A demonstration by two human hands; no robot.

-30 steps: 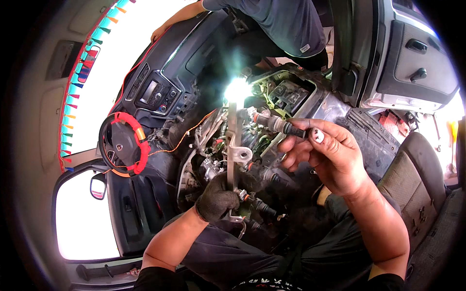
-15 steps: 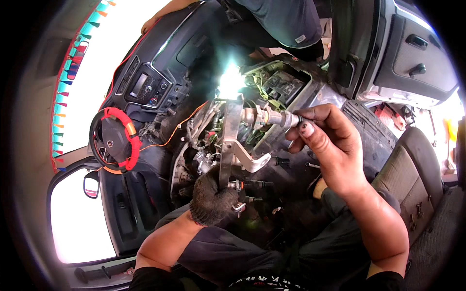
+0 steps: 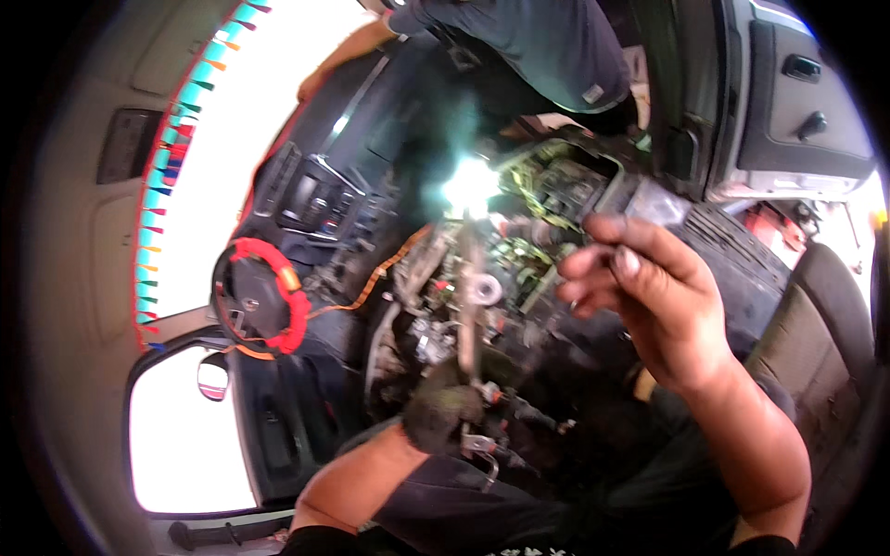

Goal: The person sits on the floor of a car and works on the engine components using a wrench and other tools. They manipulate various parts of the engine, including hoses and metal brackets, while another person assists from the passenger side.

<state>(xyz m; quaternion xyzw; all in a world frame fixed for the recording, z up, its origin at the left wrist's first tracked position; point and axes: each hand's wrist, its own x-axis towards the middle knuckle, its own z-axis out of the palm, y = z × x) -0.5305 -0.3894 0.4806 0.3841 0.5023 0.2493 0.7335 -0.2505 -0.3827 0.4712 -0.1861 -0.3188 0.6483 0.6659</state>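
Stripped car cabin fills the frame: the dashboard (image 3: 324, 185) is pulled apart, with the steering wheel (image 3: 260, 301) in its red cover at centre left, an orange cable (image 3: 371, 287) trailing from it, and a bright work light (image 3: 468, 185) glaring at upper centre over the exposed wiring and brackets. Another person in a dark shirt (image 3: 547, 46) leans in at the top of the frame. My left hand (image 3: 445, 412), in a dark glove, is closed around the lower end of the long metal bracket (image 3: 471, 306), which stands upright in the middle of the frame among the loose parts. My right hand (image 3: 649, 296) is bare, raised at centre right with fingers loosely curled; blur keeps me from telling whether it holds anything. I judge the work well under way, the dash opened and the bracket freed enough to handle, with reassembly all left to do. Compared with half a second ago, my right hand no longer shows the cylindrical part at the bracket's top; it has lifted off to the right.
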